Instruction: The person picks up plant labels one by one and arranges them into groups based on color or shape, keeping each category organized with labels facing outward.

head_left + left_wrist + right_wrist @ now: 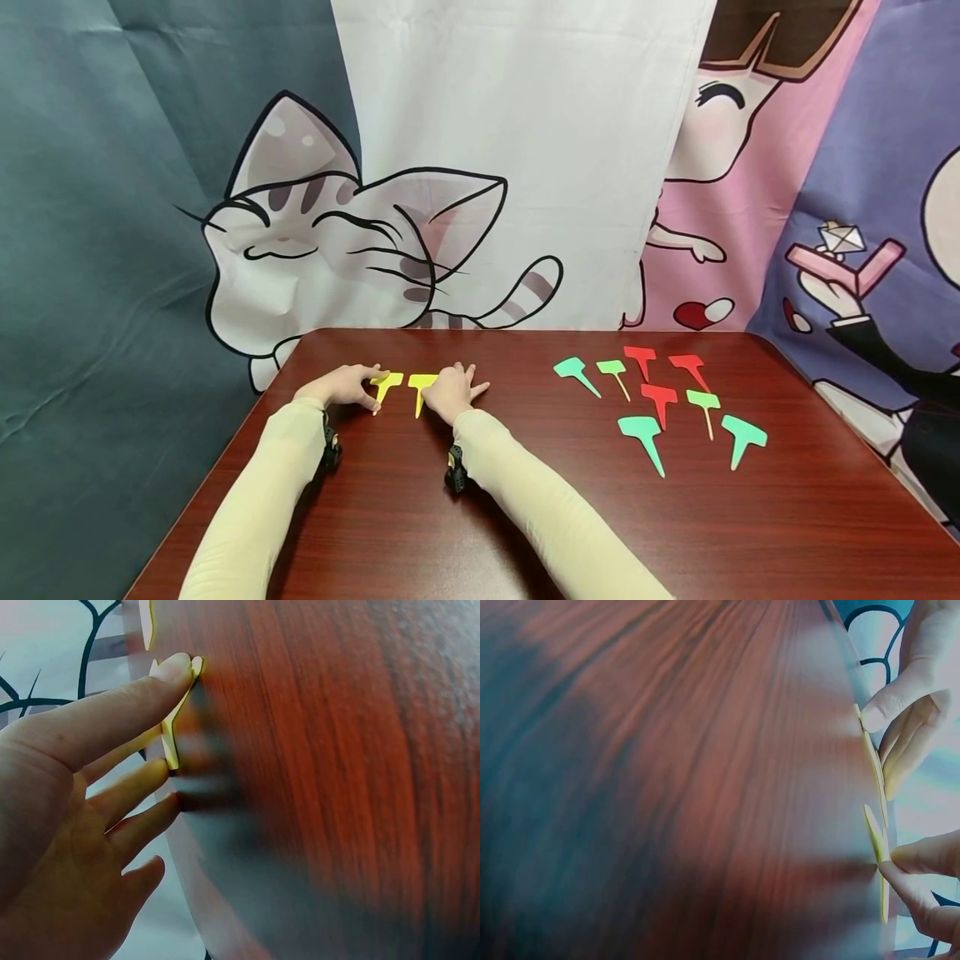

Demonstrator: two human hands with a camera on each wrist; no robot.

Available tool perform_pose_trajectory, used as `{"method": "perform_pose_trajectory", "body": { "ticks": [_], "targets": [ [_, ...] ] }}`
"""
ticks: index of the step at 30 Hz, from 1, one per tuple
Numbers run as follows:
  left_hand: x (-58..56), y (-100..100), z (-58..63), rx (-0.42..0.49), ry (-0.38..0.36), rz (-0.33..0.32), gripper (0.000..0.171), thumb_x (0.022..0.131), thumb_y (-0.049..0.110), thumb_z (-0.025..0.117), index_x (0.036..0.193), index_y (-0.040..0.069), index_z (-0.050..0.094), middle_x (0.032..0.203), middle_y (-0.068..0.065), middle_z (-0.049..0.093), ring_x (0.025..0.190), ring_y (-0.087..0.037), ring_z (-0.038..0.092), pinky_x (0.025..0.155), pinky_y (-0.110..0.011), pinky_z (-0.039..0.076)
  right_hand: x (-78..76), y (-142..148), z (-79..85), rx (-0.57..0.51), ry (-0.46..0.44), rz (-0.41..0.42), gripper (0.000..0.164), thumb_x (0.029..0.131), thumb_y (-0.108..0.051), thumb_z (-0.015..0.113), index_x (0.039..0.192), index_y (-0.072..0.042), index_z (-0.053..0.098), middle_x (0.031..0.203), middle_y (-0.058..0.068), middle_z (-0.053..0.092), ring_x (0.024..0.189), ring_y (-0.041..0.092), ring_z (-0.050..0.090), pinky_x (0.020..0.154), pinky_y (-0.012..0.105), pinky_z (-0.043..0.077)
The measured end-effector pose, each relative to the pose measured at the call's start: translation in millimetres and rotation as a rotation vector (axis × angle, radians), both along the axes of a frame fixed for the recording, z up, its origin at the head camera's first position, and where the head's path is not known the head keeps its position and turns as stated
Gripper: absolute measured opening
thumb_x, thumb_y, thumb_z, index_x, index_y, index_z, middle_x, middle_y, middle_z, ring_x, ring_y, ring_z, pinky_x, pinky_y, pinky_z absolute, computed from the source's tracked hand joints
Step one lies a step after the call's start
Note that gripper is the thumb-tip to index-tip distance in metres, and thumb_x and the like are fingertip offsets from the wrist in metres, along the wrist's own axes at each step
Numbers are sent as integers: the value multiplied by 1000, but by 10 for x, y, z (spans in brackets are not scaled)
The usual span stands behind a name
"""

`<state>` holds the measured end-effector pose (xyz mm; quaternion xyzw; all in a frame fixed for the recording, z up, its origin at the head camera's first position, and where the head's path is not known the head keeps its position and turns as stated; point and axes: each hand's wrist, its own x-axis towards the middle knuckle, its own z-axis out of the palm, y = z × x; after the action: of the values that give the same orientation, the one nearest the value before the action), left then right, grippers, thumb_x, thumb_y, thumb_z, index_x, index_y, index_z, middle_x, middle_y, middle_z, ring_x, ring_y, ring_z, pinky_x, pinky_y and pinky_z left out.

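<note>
Two yellow T-shaped plant labels lie side by side toward the back left of the table. My left hand (pixel 348 386) is at the left yellow plant label (pixel 386 383), thumb by its stem and fingers by its head; the left wrist view shows the thumb (pixel 176 671) against this label (pixel 171 739). At the other one, the right yellow plant label (pixel 422 382), my right hand (pixel 452 393) pinches with thumb and index finger, its other fingers spread. The right wrist view shows those fingertips (pixel 900 861) meeting on the label (pixel 875 831). Part of each label is covered by fingers.
On the right half of the brown table (pixel 525 500) lie several more plant labels: red ones (pixel 660 398), light green ones (pixel 703 401) and larger teal ones (pixel 642 429). They lie apart, stems pointing toward the front. A cartoon-printed curtain (pixel 525 100) hangs behind the table's back edge.
</note>
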<state>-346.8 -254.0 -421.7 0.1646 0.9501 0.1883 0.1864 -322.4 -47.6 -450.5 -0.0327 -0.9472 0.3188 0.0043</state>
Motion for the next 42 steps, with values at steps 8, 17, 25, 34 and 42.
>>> {"method": "perform_pose_trajectory", "body": {
  "ticks": [8, 17, 25, 34, 42],
  "targets": [
    [17, -1, -4, 4, -10, -6, 74, 80, 25, 76, 145, 11, 41, 155, -17, 26, 141, -44, 18, 108, -60, 26, -12, 97, 32, 81, 20, 48, 17, 82, -20, 60, 67, -12, 61, 126, 15, 56, 141, 42, 25, 101, 77, 7],
    [7, -11, -8, 13, -4, -12, 75, 79, 24, 77, 144, 11, 42, 154, -18, 26, 141, -44, 18, 108, -59, 26, 33, 273, 107, 108, 65, 79, 15, 87, -24, 62, 87, -11, 70, 127, 18, 54, 140, 47, 23, 103, 74, 11],
    [4, -16, -11, 22, -5, -16, 75, 79, 24, 76, 145, 11, 42, 154, -18, 26, 141, -45, 17, 108, -59, 26, 7, 405, 71, 220, 75, 122, 44, 91, -33, 59, 125, -4, 60, 139, 21, 46, 142, 43, 21, 107, 67, 20],
    [-11, -24, 0, 20, -2, -25, 77, 78, 25, 77, 145, 10, 41, 154, -18, 25, 141, -44, 17, 108, -58, 26, -35, 593, 68, 240, 71, 190, 56, 94, -35, 56, 135, 1, 49, 140, 21, 46, 140, 39, 28, 109, 57, 29],
    [-10, -10, 8, 10, -1, -22, 76, 78, 27, 77, 144, 11, 42, 154, -18, 26, 141, -45, 18, 107, -60, 27, -16, 757, 79, 277, 78, 204, 55, 94, -37, 56, 131, 2, 51, 135, 22, 50, 130, 35, 44, 100, 47, 44]
  ]
}}
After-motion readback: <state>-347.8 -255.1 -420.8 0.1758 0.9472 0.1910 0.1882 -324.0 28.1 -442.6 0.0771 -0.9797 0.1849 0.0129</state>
